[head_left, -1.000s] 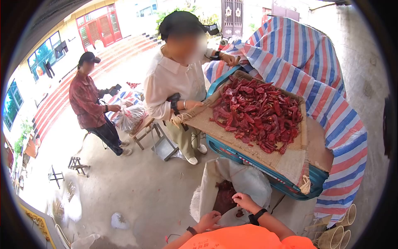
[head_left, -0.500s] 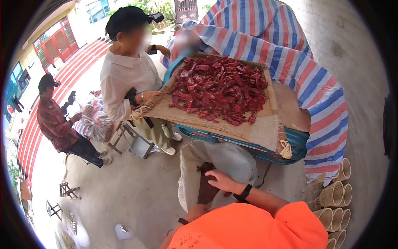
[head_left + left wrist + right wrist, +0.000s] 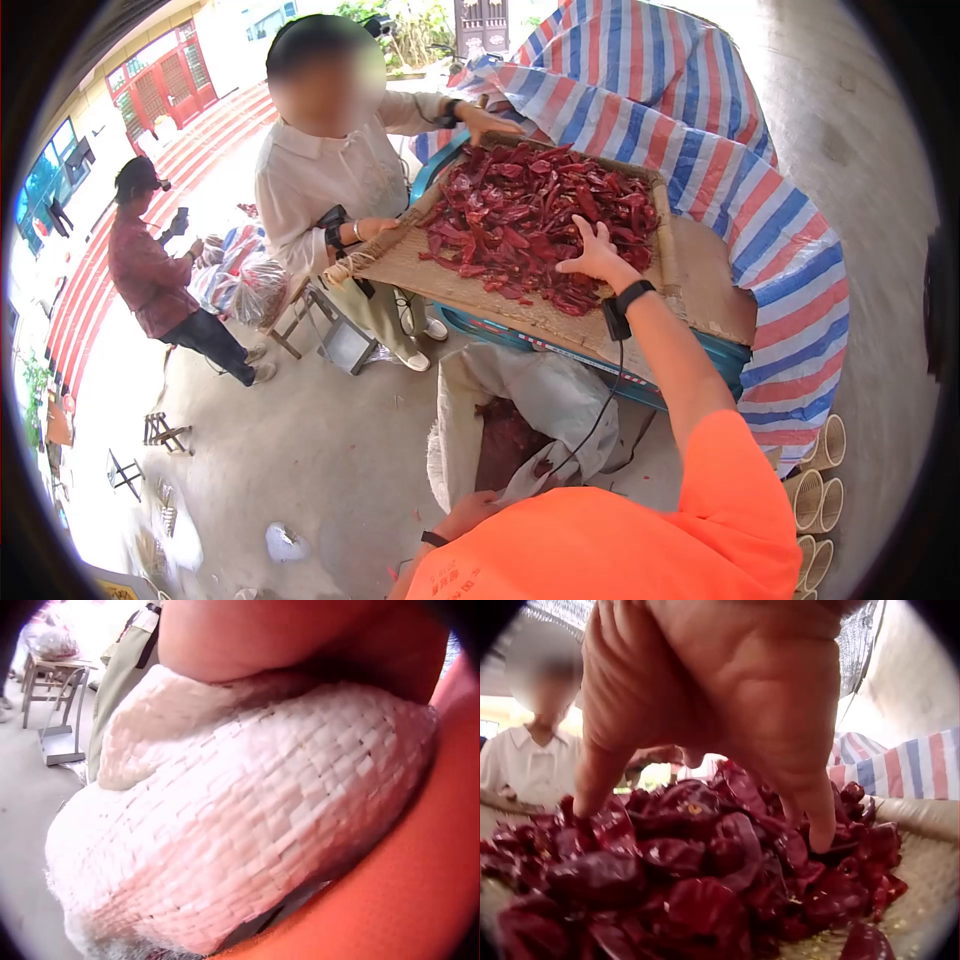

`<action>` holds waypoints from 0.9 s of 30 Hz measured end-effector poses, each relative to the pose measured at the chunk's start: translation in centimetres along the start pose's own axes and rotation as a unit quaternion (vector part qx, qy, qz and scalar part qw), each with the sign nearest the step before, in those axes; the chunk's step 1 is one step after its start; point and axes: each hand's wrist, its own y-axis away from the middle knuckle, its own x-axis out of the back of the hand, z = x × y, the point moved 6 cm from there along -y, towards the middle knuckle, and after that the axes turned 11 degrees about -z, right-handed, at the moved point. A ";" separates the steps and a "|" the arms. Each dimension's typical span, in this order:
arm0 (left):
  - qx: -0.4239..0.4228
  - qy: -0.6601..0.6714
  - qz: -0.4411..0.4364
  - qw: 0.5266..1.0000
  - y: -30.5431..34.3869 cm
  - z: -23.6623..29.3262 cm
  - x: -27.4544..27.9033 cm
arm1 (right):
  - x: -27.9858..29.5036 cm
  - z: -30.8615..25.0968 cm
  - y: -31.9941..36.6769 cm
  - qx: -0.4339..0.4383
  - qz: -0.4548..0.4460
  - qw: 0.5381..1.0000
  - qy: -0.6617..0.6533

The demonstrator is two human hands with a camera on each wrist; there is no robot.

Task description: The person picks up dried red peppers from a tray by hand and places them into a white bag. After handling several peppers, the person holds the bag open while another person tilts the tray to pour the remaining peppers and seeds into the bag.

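Observation:
Dried red chillies (image 3: 530, 215) lie heaped on a shallow woven tray (image 3: 400, 262). My right hand (image 3: 598, 252) is over the near right part of the heap, its fingers spread. In the right wrist view, the fingertips (image 3: 822, 838) reach down among the chillies (image 3: 697, 847). Below the tray stands a white woven sack (image 3: 455, 400) with its mouth open and dark red contents inside. My left hand (image 3: 478, 508) grips the sack's near rim. In the left wrist view, that hand (image 3: 300, 637) covers the top fold of the sack (image 3: 225, 795), and its fingertips are hidden.
A person in a white shirt (image 3: 310, 180) holds the tray's left side. The tray rests over a blue-green cart (image 3: 560, 350) beside a striped tarp (image 3: 700, 170). Another person (image 3: 155, 270) stands at the left, near a dustpan (image 3: 348, 345). Several baskets (image 3: 825, 440) stand at right.
My right hand has moved from the sack's mouth up to the chillies on the tray, fingers spreading. The left hand stays by the sack's rim. The white-shirted person's far hand has moved onto the tray edge.

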 end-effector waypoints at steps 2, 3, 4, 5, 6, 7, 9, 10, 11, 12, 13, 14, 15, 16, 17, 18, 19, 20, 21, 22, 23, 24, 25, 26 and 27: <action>-0.044 -0.030 0.035 0.998 -0.4 -1.9 -0.9 | 0.2 0.8 -2.6 -0.022 0.018 1.000 -0.011; -0.027 0.003 0.052 0.998 -0.7 -3.6 -1.7 | -0.3 1.9 -4.8 0.005 0.027 0.998 -0.057; -0.015 0.020 0.065 0.998 -0.8 -4.2 -1.8 | -1.3 3.7 -7.4 0.034 0.034 0.993 -0.103; -0.003 0.036 0.078 0.996 -0.8 -4.8 -1.8 | -1.9 3.8 -9.0 0.064 0.040 0.986 -0.150; 0.005 0.036 0.083 0.996 -0.7 -4.9 -1.7 | -2.3 2.5 -8.9 0.065 0.012 0.984 -0.163; 0.013 0.037 0.087 0.995 -0.6 -4.6 -1.6 | -2.6 1.3 -8.3 0.063 -0.016 0.982 -0.175; 0.029 0.071 0.092 0.993 -0.6 -4.6 -1.5 | -3.1 -2.0 -6.6 0.066 -0.040 0.997 -0.017; 0.033 0.087 0.095 0.991 -0.6 -4.7 -1.8 | -3.8 -2.7 -6.4 0.062 -0.049 0.996 0.036; 0.036 0.102 0.097 0.989 -0.6 -4.7 -1.9 | -4.3 -3.0 -6.3 0.056 -0.057 0.993 0.088; 0.063 0.132 0.097 0.984 -0.3 -4.0 -1.6 | -4.2 -2.8 -6.3 0.046 -0.045 0.995 0.071; 0.088 0.161 0.097 0.978 0.2 -2.7 -0.9 | -4.0 -2.4 -6.3 0.036 -0.031 0.997 0.053; 0.114 0.190 0.096 0.970 0.6 -2.1 -0.4 | -3.7 -2.0 -6.4 0.025 -0.017 0.999 0.036; 0.114 0.186 0.090 0.972 0.6 -2.0 -0.3 | -3.7 -1.6 -6.7 0.040 -0.006 0.998 0.038; 0.114 0.182 0.083 0.973 0.7 -2.0 -0.2 | -3.9 -1.0 -7.3 0.054 0.005 0.998 0.041; 0.114 0.178 0.075 0.975 0.9 -2.0 -0.3 | -4.1 -0.4 -7.7 0.067 0.017 0.997 0.044; 0.102 0.219 0.085 0.967 0.1 -4.3 -1.6 | -4.0 0.4 -7.9 0.079 0.036 0.996 0.037; 0.090 0.261 0.095 0.956 -1.4 -8.7 -4.0 | -4.0 1.3 -7.9 0.091 0.054 0.994 0.032; 0.075 0.237 0.099 0.963 -1.9 -9.8 -4.8 | -4.0 2.2 -8.0 0.101 0.071 0.992 0.028; 0.060 0.213 0.104 0.970 -2.2 -10.7 -5.5 | -3.6 3.0 -8.0 0.114 0.106 0.987 0.029; 0.041 0.119 0.103 0.987 -2.2 -10.6 -5.4 | -3.1 3.8 -8.1 0.125 0.141 0.982 0.029; 0.039 0.116 0.096 0.988 -2.0 -10.9 -5.6 | -2.6 4.8 -8.2 0.133 0.175 0.975 0.029; 0.037 0.112 0.090 0.989 -1.9 -11.4 -5.9 | -1.7 5.5 -7.7 0.182 0.234 0.955 0.009; 0.035 0.108 0.084 0.990 -1.8 -11.8 -6.2 | -0.8 6.7 -7.7 0.164 0.213 0.958 -0.095; 0.052 0.228 0.088 0.968 -1.9 -12.7 -6.6 | 0.2 7.8 -7.8 0.146 0.193 0.950 -0.199; 0.086 0.214 0.088 0.969 0.0 -7.6 -3.7 | 0.8 8.6 -7.5 0.127 0.174 0.929 -0.300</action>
